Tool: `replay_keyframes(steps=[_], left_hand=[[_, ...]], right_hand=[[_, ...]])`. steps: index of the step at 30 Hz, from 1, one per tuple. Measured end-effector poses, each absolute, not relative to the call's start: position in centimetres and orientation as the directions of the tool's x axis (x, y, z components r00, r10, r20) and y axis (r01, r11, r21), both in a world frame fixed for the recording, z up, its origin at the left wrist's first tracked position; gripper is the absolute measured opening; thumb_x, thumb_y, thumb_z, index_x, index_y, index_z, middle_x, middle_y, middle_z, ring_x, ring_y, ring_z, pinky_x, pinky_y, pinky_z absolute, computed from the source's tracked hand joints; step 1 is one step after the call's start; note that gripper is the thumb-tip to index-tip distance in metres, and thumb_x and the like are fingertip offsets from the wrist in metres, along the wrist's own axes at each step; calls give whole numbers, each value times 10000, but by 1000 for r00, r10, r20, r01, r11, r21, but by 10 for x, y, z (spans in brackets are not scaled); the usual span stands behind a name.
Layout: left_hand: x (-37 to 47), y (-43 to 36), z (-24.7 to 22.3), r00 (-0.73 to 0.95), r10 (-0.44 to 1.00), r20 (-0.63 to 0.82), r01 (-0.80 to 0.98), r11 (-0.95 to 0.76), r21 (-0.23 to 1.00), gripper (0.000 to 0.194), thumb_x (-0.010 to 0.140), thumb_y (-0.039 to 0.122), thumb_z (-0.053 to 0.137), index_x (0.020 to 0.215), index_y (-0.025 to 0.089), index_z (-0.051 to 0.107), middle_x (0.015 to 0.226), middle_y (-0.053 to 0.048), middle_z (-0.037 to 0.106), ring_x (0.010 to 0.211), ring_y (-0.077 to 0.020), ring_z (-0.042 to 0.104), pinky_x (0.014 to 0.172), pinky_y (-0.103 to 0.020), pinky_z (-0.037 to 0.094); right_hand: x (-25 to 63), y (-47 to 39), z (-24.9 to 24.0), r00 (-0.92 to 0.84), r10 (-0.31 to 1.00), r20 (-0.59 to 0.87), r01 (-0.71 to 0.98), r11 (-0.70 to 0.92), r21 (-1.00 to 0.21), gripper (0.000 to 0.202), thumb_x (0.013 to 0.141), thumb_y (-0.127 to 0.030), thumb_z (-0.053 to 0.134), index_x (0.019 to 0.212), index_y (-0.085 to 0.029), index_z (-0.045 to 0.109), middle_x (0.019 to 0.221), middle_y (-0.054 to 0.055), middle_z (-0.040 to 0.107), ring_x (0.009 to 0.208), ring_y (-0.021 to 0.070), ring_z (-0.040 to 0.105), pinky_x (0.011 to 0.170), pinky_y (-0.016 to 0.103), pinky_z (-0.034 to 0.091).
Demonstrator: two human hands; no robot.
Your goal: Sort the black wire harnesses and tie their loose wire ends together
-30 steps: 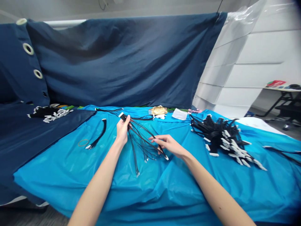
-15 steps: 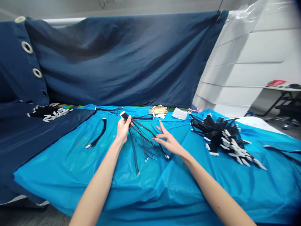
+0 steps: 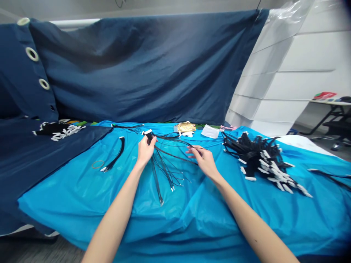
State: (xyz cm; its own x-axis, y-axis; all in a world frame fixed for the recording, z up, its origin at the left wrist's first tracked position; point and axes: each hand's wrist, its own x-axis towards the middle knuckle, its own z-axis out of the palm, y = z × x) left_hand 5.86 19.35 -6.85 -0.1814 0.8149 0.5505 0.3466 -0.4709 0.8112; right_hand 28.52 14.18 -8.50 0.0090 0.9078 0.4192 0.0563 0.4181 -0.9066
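Note:
My left hand [image 3: 146, 149] pinches a black wire bundle [image 3: 165, 169] just below its white connector [image 3: 148, 132]. The loose wires fan out down and to the right over the blue sheet, with small metallic tips. To the right, my right hand [image 3: 203, 159] has its thumb and fingers closed around some of the bundle's black wires, which run across between both hands. Its lower fingers are partly hidden behind the hand.
A blue sheet [image 3: 164, 233] covers the table. At the right lies a large pile of black cables [image 3: 255, 153] with white connectors. A short cable [image 3: 116, 157] and a rubber band [image 3: 98, 164] are at the left. Farther back are a gold packet [image 3: 185, 127] and white paper [image 3: 210, 131].
My right hand has closed from spread fingers onto some wires and moved slightly right, drawing them sideways. My left hand has shifted slightly right with the bundle.

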Motion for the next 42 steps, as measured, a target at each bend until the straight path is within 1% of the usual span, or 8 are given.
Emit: replay_keyframes(steps=[5,11,16,19,24,30,36,42], left_hand=[[61,189,-64,-160,872,463,150,-442,884,262,726,370,576,828,129,563,809,-73,641,397,-95,505,407,-234,416],[62,187,-61,-116,911,396,55,-392,918,262,698,358,617,805,131,541,681,-29,591,374,-77,474,368,-205,365],[63,185,-60,-42,913,405,81,-401,913,267,716,382,607,807,137,553,594,24,490,375,-47,385,380,-189,299],[64,183,-59,72,917,393,87,-398,913,314,711,374,616,912,137,573,656,-1,534,479,-77,454,434,-191,341],[63,186,-62,149,864,480,178,-502,847,334,678,249,634,985,127,589,862,-62,615,783,-157,568,711,-259,439],[62,190,-65,61,844,533,386,-512,767,249,712,263,582,927,144,626,802,-52,625,755,-169,561,705,-278,428],[72,186,-65,33,926,376,-9,-376,927,240,747,250,535,962,144,536,696,-20,575,626,-141,579,639,-285,468],[76,180,-57,-98,946,311,-225,-325,919,205,753,229,532,932,129,529,606,33,463,526,-84,504,584,-264,504]], right_hand=[[283,138,-79,-153,983,100,-229,63,-971,240,712,-379,625,783,-159,559,898,62,633,657,170,646,535,268,539],[296,133,-65,-245,969,19,-329,-65,-942,195,742,-327,607,814,-154,553,945,52,634,659,143,646,448,163,469],[313,137,-59,-294,955,-21,-480,-166,-861,103,795,-266,542,812,-165,538,590,-18,580,468,79,554,396,145,420],[323,139,-57,-228,973,23,-579,-116,-807,108,812,-248,501,825,-164,567,540,-28,537,439,58,494,411,142,425],[334,137,-52,-147,976,158,-670,19,-742,300,850,-348,395,932,-151,606,632,11,557,544,68,509,500,155,470],[333,132,-50,-122,955,271,-666,124,-736,459,842,-503,337,1007,-161,595,799,47,586,695,93,543,611,175,500],[327,129,-48,-79,953,293,-675,165,-719,406,821,-490,400,1017,-185,584,890,45,608,787,111,580,710,215,510],[320,128,-47,-128,929,348,-662,181,-727,360,775,-426,513,1063,-215,563,1052,41,614,985,137,583,828,245,493]])
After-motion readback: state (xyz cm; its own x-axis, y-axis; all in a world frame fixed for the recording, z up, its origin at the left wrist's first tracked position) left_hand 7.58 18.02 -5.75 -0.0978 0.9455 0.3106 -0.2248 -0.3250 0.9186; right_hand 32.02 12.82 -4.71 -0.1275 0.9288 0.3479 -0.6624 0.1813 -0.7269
